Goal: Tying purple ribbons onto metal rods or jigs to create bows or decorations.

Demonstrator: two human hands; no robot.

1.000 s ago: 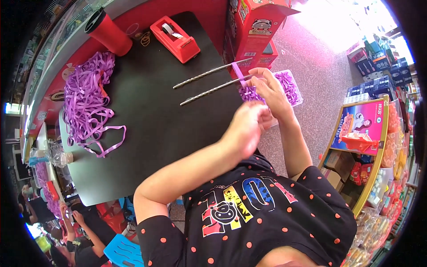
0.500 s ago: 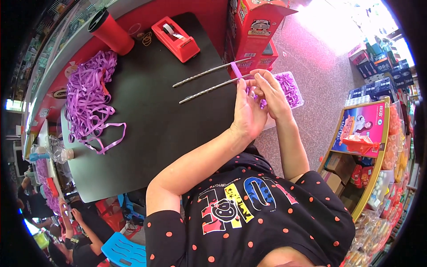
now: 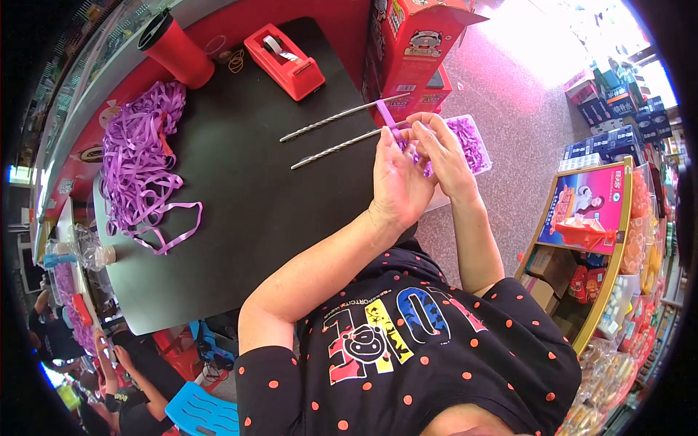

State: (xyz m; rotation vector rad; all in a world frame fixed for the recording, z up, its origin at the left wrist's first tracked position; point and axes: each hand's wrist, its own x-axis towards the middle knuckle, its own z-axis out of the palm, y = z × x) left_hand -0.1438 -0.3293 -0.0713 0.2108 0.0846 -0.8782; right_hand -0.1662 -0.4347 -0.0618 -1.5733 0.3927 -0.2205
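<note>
Both hands meet at the right edge of a black table (image 3: 240, 211). My left hand (image 3: 398, 178) and my right hand (image 3: 445, 151) pinch a short purple ribbon strip (image 3: 386, 116) at the near ends of two long metal rods (image 3: 342, 131) lying on the table. Just behind the hands sits a clear tray (image 3: 476, 142) filled with small purple ribbon pieces. Which fingers grip the rods is hidden.
A heap of purple ribbon (image 3: 142, 163) lies at the table's left. A red tape dispenser (image 3: 285, 60), a red cup (image 3: 174, 47) and rubber bands (image 3: 236, 62) stand at the far side. A red carton (image 3: 411, 43) stands by the tray. Shelves of goods (image 3: 603, 218) are at right.
My left hand has moved up from the table's edge to join my right hand at the rod ends and the ribbon strip.
</note>
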